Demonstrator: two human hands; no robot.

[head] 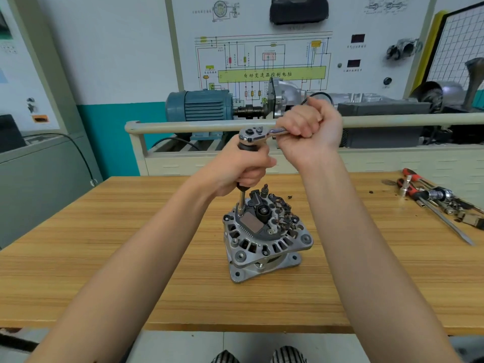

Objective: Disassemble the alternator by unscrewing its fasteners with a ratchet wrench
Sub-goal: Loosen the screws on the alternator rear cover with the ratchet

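The grey cast-metal alternator (pixel 264 237) stood upright mid-way across the pale wooden table (pixel 131 258), a chrome ratchet wrench (pixel 258 134) on a black-handled extension seated on its top — left hand (pixel 243 166) wrapped round the extension, right hand (pixel 309 129) clenched on the wrench handle — with red-handled tools (pixel 429 195) lying well apart at right.

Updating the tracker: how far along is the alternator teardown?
Done: rear cover looks already off, since the alternator shows bare internals. In hand: left hand steadies the extension on a top fastener while right hand grips the ratchet wrench handle. Left: housing bolts still seated.
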